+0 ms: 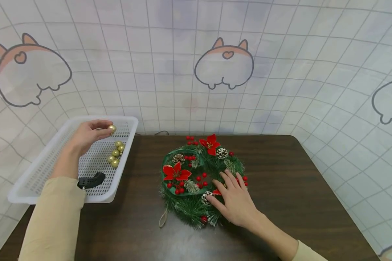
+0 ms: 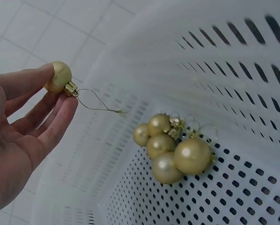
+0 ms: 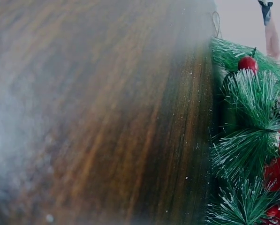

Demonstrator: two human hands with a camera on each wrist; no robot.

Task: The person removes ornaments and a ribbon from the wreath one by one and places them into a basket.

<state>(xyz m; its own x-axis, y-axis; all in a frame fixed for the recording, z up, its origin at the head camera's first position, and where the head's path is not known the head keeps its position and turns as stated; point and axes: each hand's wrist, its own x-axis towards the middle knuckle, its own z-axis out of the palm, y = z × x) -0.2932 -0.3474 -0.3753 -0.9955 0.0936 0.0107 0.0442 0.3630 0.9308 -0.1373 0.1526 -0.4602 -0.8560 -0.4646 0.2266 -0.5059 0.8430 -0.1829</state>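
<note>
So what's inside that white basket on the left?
In the white basket lies a cluster of gold baubles. The left hand pinches one more gold bauble above it. A wrist-worn black device and the arm hide part of the basket floor.

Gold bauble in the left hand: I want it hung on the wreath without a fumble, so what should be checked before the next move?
1. Left hand pinches the gold bauble: ok.
2. Its hanging loop is free and untangled: ok.
3. Right hand rests flat on the wreath, steadying it: ok.
4. Wreath lies flat on the table: ok.
5. Spare baubles remain in the basket: ok.
6. A free twig for the loop: cannot tell.
</note>
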